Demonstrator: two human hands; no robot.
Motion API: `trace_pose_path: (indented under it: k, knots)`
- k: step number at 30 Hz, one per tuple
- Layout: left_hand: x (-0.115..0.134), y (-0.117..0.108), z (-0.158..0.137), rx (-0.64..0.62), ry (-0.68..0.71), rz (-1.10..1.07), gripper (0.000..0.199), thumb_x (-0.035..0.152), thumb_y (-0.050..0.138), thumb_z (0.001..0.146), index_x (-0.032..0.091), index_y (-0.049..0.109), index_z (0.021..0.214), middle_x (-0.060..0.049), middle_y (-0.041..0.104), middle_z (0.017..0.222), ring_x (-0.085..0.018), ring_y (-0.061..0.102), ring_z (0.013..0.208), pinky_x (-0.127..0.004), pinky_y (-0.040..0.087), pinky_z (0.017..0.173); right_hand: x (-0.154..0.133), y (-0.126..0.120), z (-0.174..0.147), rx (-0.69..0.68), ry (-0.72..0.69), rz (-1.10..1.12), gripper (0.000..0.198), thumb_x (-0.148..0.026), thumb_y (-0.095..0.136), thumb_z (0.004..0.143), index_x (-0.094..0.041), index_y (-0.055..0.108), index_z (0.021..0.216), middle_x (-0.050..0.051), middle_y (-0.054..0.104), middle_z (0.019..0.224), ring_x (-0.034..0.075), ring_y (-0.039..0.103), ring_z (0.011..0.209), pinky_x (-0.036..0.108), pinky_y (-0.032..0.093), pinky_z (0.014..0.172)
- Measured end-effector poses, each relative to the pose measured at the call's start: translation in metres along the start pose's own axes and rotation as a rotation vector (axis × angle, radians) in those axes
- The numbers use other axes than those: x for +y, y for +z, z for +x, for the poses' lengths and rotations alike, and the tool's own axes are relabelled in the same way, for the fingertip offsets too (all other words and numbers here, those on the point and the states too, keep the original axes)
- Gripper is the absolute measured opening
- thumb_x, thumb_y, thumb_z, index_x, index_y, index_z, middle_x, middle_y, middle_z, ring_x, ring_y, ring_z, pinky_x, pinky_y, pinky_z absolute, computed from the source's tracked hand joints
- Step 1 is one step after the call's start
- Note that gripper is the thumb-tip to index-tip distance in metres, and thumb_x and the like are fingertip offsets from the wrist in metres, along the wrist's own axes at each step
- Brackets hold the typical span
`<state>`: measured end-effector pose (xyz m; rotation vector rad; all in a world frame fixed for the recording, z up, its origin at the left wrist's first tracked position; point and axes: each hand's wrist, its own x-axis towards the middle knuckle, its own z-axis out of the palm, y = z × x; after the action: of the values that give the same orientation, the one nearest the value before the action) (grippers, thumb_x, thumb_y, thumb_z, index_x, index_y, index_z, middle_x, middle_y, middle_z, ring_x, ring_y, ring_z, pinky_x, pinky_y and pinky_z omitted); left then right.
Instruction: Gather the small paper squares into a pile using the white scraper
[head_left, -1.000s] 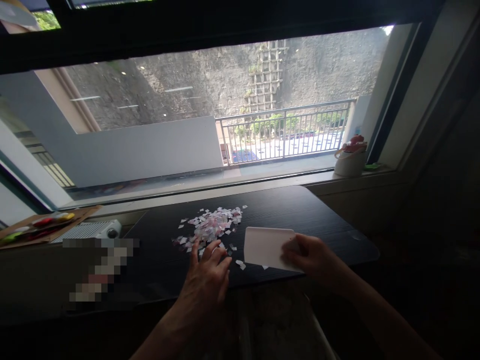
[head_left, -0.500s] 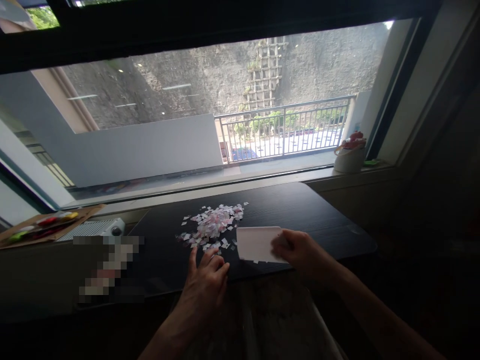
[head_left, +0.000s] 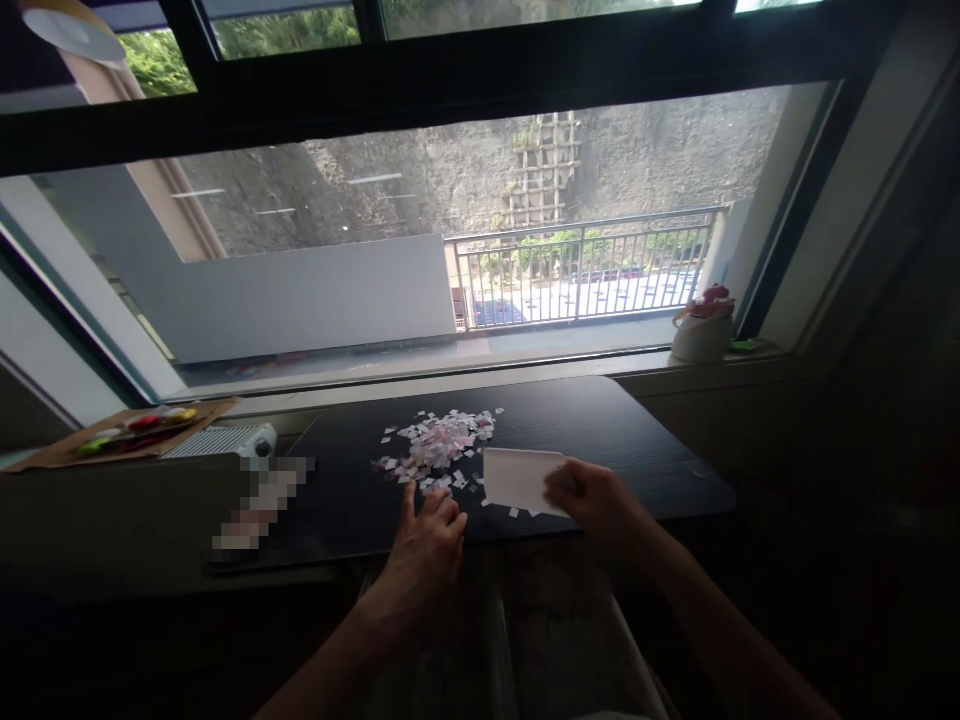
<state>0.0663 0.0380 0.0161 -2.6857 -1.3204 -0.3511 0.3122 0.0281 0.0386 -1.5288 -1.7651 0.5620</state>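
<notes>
A loose pile of small white and pinkish paper pieces lies on the dark tabletop. At its near edge, my left hand rests with fingers apart, the fingertips touching or just beside a few pieces. My right hand grips the right end of a pale, flat white card, which is tilted up right of the pile. A few paper bits lie along the card's lower edge. Slight blur covers the fingers on the card, and the surface under it is hidden.
A white jug-like bottle with a reddish top stands on the windowsill at right. To the left are a white radiator and brown cardboard bearing colourful items. A pixelated patch covers the table's left end. A large window spans behind.
The camera view has tilted up slightly, showing more of the window's upper part. Both hands and the card keep nearly the same place beside the pile.
</notes>
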Motion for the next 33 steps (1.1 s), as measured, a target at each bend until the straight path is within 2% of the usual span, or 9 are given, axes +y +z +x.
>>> trace_pose_path:
  k: [4,9,13,17,22,27,33]
  knots:
    - [0.001,0.001,0.000,-0.027,-0.017,0.007,0.024,0.011,0.045,0.082,0.015,0.064,0.096,-0.011,0.065,0.101,-0.030,0.046,0.120,-0.064,0.014,0.106,-0.010,0.008,0.003,-0.032,-0.029,-0.073,0.012,-0.027,0.053,0.077,-0.018,0.059,0.075,0.001,0.062,0.068,0.016,0.057,0.063,0.025,0.039,0.057]
    - [0.000,0.002,-0.001,-0.026,-0.026,-0.008,0.022,0.015,0.047,0.082,0.016,0.064,0.096,-0.011,0.063,0.103,-0.029,0.045,0.120,-0.063,0.012,0.108,-0.002,-0.012,-0.007,-0.083,-0.039,-0.100,0.012,-0.028,0.054,0.076,-0.019,0.057,0.071,-0.001,0.063,0.066,0.016,0.057,0.062,0.025,0.039,0.057]
    - [0.001,0.001,-0.001,-0.027,-0.020,-0.007,0.023,0.015,0.046,0.082,0.016,0.065,0.096,-0.011,0.063,0.103,-0.028,0.046,0.120,-0.061,0.012,0.109,0.013,-0.030,-0.014,-0.013,0.005,-0.135,0.015,-0.032,0.053,0.076,-0.019,0.059,0.074,0.000,0.063,0.065,0.018,0.059,0.062,0.027,0.040,0.058]
    - [0.000,0.003,0.001,-0.012,-0.019,-0.012,0.023,0.016,0.047,0.081,0.016,0.064,0.097,-0.010,0.063,0.102,-0.028,0.046,0.119,-0.061,0.013,0.109,0.021,-0.036,-0.013,0.059,0.023,-0.123,0.017,-0.035,0.054,0.075,-0.019,0.060,0.075,0.001,0.063,0.065,0.018,0.058,0.062,0.028,0.041,0.058]
    - [-0.002,0.007,0.000,0.007,-0.006,-0.007,0.025,0.015,0.048,0.080,0.016,0.064,0.099,-0.010,0.064,0.102,-0.029,0.048,0.117,-0.063,0.013,0.107,0.031,-0.036,-0.011,-0.002,0.040,0.028,0.014,-0.032,0.059,0.072,-0.019,0.059,0.068,0.000,0.062,0.063,0.017,0.058,0.060,0.027,0.042,0.056]
    - [-0.004,0.006,-0.002,0.025,0.012,0.003,0.027,0.012,0.046,0.079,0.016,0.064,0.099,-0.010,0.065,0.102,-0.029,0.048,0.116,-0.064,0.016,0.105,0.054,-0.038,0.003,0.004,0.123,0.316,0.022,-0.037,0.066,0.063,-0.018,0.063,0.073,0.002,0.068,0.069,0.020,0.064,0.068,0.030,0.048,0.063]
    - [-0.013,0.025,-0.005,0.137,0.046,0.001,0.028,0.012,0.048,0.077,0.019,0.063,0.100,-0.006,0.065,0.098,-0.027,0.050,0.114,-0.061,0.015,0.106,0.075,-0.033,0.026,-0.004,0.183,0.396,0.023,-0.036,0.067,0.057,-0.016,0.062,0.068,0.003,0.069,0.065,0.020,0.064,0.062,0.030,0.049,0.057]
